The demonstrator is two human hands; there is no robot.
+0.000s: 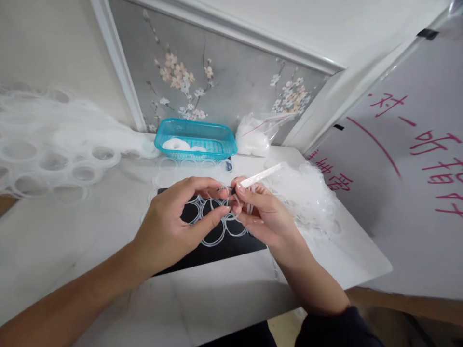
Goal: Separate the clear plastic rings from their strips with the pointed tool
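Note:
My left hand (pixel 173 219) is closed, thumb and fingers curved round the left side of a small clear ring (pixel 228 194). My right hand (pixel 265 209) grips a thin white strip (pixel 262 175) between thumb and forefinger, its far end pointing up to the right. The right fingertips also meet the clear ring, and more pale rings show between those fingers. Below both hands lies a black mat (pixel 217 256) with several joined clear rings (pixel 212 231) on it.
A blue basket (pixel 195 126) with white rolls stands at the back, beside a clear bag (pixel 255 137) of white material. Piles of translucent rings (pixel 54 149) and white plastic (pixel 307 193) flank the white table (pixel 90 231). A whiteboard (pixel 398 159) rises at right.

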